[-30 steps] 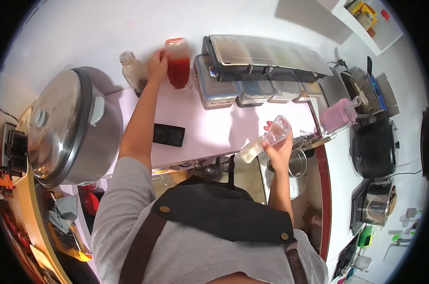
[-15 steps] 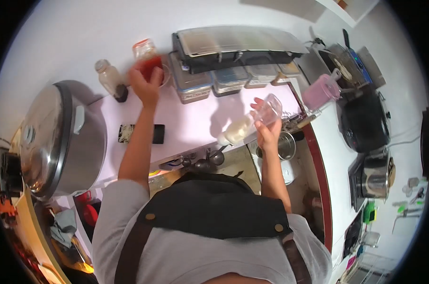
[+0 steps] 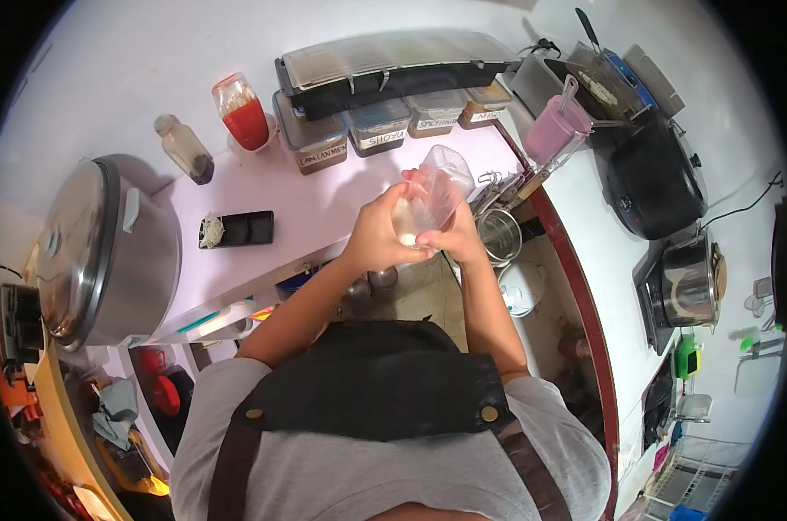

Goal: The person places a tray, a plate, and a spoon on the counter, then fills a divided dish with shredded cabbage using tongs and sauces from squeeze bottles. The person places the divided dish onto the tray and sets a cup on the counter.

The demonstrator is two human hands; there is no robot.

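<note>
Both of my hands are closed round a clear plastic squeeze bottle [image 3: 446,177] with whitish contents low in it. The bottle is tilted, its broad end up and away from me. My left hand [image 3: 378,227] wraps its lower part from the left; my right hand [image 3: 464,236] grips it from the right. The bottle's nozzle end is hidden by my fingers. On the counter to the left, a bottle of red sauce [image 3: 244,123] rests in a small round dish. Nearer me lies a black rectangular dish [image 3: 250,227] with pale shreds at its left end.
Several labelled lidded containers [image 3: 378,130] line the wall below a long lidded bin [image 3: 393,65]. A dark-bottomed bottle [image 3: 185,149] and a large steel cooker [image 3: 141,260] are at left. To the right are a pink pitcher [image 3: 551,130], a black pot [image 3: 658,187] and a steel pot [image 3: 688,282].
My left hand has left the red sauce bottle and come right and nearer, onto the clear bottle. My right hand has brought that bottle slightly left, and the view has shifted.
</note>
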